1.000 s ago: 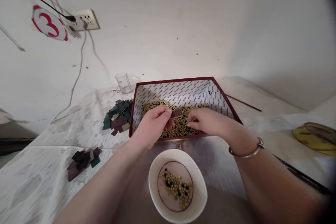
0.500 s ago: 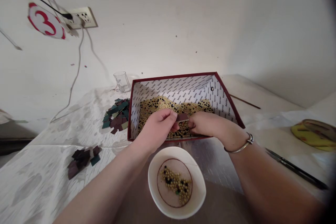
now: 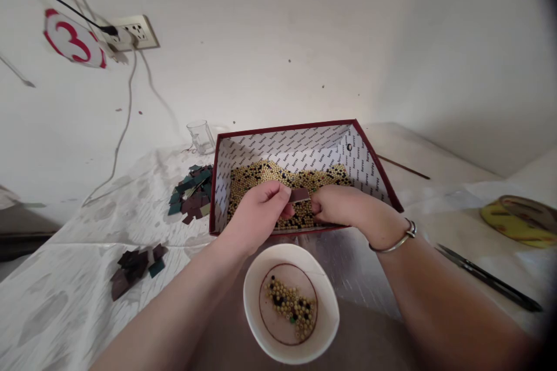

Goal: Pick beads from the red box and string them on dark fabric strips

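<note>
Over the box, my left hand [image 3: 261, 207] pinches a small flat brown rectangular piece [image 3: 299, 195] between thumb and fingers; its material is unclear. My right hand [image 3: 335, 206] is closed, fingers curled down, just right of the piece's end; anything in its fingers is hidden. Below both hands, yellow and black beads [image 3: 272, 171] cover the floor of the open red-edged box [image 3: 287, 151]. A white bowl [image 3: 253, 301] with some yellow, black and green beads stands in front of the box, between my forearms.
Left of the box lies a heap of green and brown flat pieces [image 3: 191, 192], with a smaller pile [image 3: 130, 269] nearer me. A glass mug [image 3: 201, 138] stands behind. On the right are a thin stick [image 3: 404, 168], black tweezers [image 3: 491, 281] and a yellow round container [image 3: 505, 223].
The view has shifted slightly. Both hands keep nearly the same place over the box, with the brown piece still in my left hand.
</note>
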Action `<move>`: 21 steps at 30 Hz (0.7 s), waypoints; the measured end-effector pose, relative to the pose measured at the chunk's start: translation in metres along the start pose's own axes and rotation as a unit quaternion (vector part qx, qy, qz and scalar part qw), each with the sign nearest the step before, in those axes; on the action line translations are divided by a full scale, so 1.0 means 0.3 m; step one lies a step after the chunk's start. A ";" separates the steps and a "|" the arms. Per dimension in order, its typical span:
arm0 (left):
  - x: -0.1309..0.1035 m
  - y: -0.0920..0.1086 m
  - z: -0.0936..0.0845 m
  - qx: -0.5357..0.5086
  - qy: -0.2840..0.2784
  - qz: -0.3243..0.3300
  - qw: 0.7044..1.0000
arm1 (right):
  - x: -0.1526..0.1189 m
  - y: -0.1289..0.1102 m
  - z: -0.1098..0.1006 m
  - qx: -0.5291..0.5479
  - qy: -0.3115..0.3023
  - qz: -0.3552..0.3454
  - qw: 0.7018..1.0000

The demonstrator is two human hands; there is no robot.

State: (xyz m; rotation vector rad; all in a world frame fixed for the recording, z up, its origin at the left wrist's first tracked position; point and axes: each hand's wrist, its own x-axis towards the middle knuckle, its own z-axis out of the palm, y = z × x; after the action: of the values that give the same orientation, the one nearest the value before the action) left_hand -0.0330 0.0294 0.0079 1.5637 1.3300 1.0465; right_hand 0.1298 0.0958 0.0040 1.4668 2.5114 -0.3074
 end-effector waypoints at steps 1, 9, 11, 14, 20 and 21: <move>0.000 0.002 0.000 -0.001 0.000 -0.001 1.000 | -0.001 0.000 0.001 0.000 -0.001 0.003 1.000; 0.001 -0.008 0.002 -0.002 0.001 0.003 1.000 | -0.003 -0.007 -0.003 0.009 -0.009 0.007 1.000; 0.001 -0.008 0.003 0.002 0.003 0.003 1.000 | -0.003 -0.004 -0.002 0.012 -0.005 -0.002 1.000; 0.002 -0.005 0.002 0.009 0.005 0.001 1.000 | 0.000 0.003 0.004 0.021 -0.001 -0.021 1.000; 0.002 -0.003 -0.005 0.053 -0.003 0.018 0.998 | 0.010 0.019 0.022 0.042 0.008 -0.040 0.998; 0.002 -0.004 -0.006 0.057 -0.005 0.021 0.998 | 0.010 0.021 0.024 0.046 0.012 -0.041 0.998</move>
State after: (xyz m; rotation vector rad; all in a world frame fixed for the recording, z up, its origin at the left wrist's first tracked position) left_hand -0.0349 0.0303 0.0075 1.6851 1.3769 1.0017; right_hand 0.1343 0.0992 -0.0043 1.4107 2.6121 -0.4267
